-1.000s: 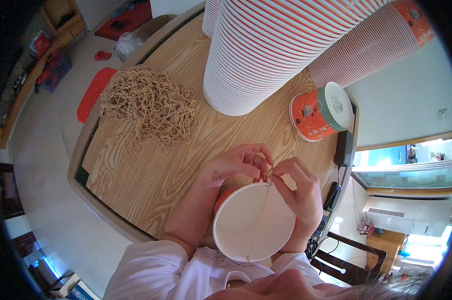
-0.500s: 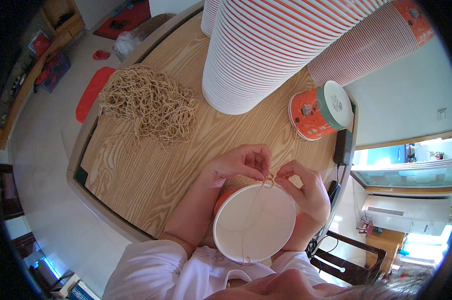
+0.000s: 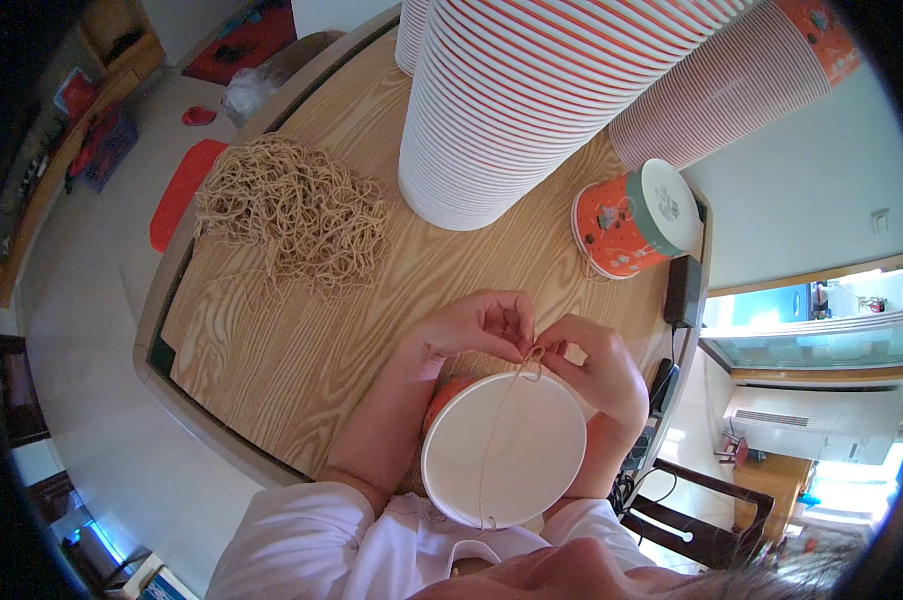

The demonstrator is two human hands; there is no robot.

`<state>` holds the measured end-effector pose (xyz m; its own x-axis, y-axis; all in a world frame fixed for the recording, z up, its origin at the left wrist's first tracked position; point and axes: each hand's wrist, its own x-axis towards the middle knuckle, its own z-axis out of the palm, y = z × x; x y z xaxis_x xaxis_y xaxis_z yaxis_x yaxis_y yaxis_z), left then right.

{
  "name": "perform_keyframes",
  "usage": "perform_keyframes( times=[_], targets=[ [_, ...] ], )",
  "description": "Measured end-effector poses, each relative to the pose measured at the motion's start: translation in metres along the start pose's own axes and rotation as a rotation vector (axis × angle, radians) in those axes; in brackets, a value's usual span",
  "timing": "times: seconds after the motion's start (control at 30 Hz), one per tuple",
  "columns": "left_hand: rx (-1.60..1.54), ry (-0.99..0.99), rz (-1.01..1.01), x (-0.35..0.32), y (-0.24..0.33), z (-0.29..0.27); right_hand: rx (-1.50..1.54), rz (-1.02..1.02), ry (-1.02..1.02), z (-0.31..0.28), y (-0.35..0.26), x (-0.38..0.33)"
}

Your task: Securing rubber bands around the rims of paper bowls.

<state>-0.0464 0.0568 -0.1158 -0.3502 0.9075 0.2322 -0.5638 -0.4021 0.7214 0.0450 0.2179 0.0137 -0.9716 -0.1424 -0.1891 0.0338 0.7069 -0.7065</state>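
Okay, I now have the right hand (image 3: 608, 375) closer to the left hand (image 3: 479, 325); both nearly closed, pinching string (image 3: 533, 362), so its loop gathers at the bucket (image 3: 539, 450) rim, by the table's (image 3: 271, 375) near edge.

Near tub (image 3: 536, 450) is coloured white inside, orange outside; string (image 3: 520, 371), left cord pile (image 3: 291, 215) coloured tan. Far tub stack (image 3: 481, 130) striped white and red-orange. Right tub (image 3: 607, 226) patterned orange, banded green. Table (image 3: 271, 370) grained light brown.

bare wood toward tabletop's (image 3: 256, 365) near-left corner, string heap (image 3: 291, 215) at left edge, cup stack (image 3: 511, 110) walling far side, held cup (image 3: 533, 450) blocking near edge
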Motion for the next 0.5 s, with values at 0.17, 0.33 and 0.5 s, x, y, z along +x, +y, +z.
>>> perform_keyframes(
  times=[0.17, 0.33, 0.5],
  targets=[
    [0.018, 0.053, -0.036, -0.001, 0.004, 0.004, 0.037, -0.025, 0.205, 0.007, -0.004, 0.004],
    [-0.077, -0.021, -0.097, -0.002, 0.004, 0.002, -0.061, -0.095, 0.264, 0.014, -0.012, 0.012],
    [0.131, 0.009, -0.19, -0.003, 0.02, 0.015, 0.05, -0.018, 0.329, 0.014, -0.019, 0.006]
  ],
)
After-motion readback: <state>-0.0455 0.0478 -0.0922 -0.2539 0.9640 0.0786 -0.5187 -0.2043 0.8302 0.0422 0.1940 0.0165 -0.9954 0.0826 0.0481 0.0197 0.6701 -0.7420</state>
